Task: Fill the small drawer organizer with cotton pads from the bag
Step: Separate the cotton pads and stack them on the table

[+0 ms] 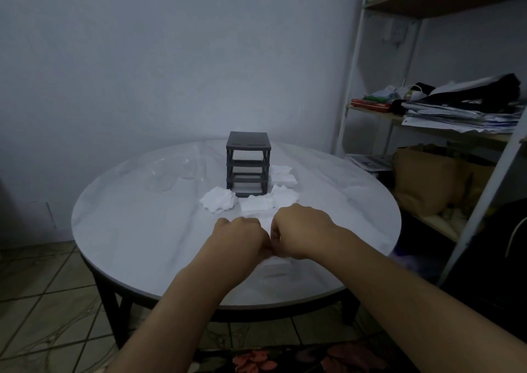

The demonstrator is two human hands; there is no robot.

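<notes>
Grip's curled on both: left hand [242, 234] and right hand [299, 230] touch knuckle to knuckle, can't tell what they hold. Loading step, I'd guess. White cotton pads [219, 200] sit heaped round the dark grey plastic drawer organizer [248, 155]; next I'd gather those.

Dark grey drawer organizer [248, 144]: upright, 3 tiers, open-fronted frame. White cotton pads [219, 201] in loose piles at or just beside its base: front-left, front, front-right, right. Clear bag [171, 173], crumpled, near its left.
</notes>
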